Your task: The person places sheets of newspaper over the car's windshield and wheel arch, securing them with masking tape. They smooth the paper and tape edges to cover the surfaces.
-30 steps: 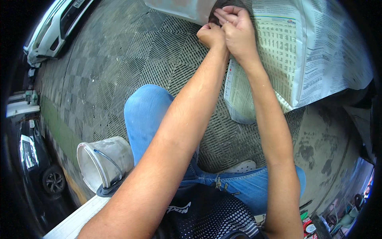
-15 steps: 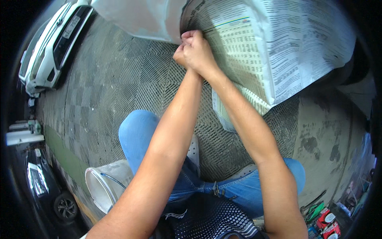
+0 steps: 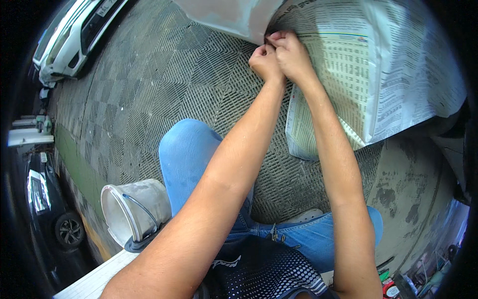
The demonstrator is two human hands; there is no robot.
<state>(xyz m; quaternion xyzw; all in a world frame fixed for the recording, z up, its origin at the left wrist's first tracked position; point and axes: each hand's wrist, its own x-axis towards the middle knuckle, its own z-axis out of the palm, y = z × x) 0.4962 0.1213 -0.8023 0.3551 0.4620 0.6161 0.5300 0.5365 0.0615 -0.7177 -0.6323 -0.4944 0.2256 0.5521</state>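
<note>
My left hand (image 3: 266,62) and my right hand (image 3: 293,54) are close together at the top centre, both with fingers closed in a pinch. Their fingertips meet at the lower left edge of the printed newspaper sheets (image 3: 338,65), where these border a pale, smooth panel (image 3: 234,20). Whatever is between the fingers is too small and hidden to make out. The newspaper hangs in large folds to the right of my right hand, with a lower corner dropping behind my right forearm.
A whitish bucket (image 3: 152,202) with a handle lies tilted by my left knee. Ribbed dark tiles (image 3: 199,79) cover the floor, with bare stained concrete (image 3: 398,194) at right. A white car (image 3: 82,35) and a dark car (image 3: 47,209) stand at left. Assorted items clutter the lower right.
The view has shifted, so hands, newspaper and panel appear farther right. My left hand has come out from behind my right wrist and now sits beside it, fingertips still at the newspaper's edge.
</note>
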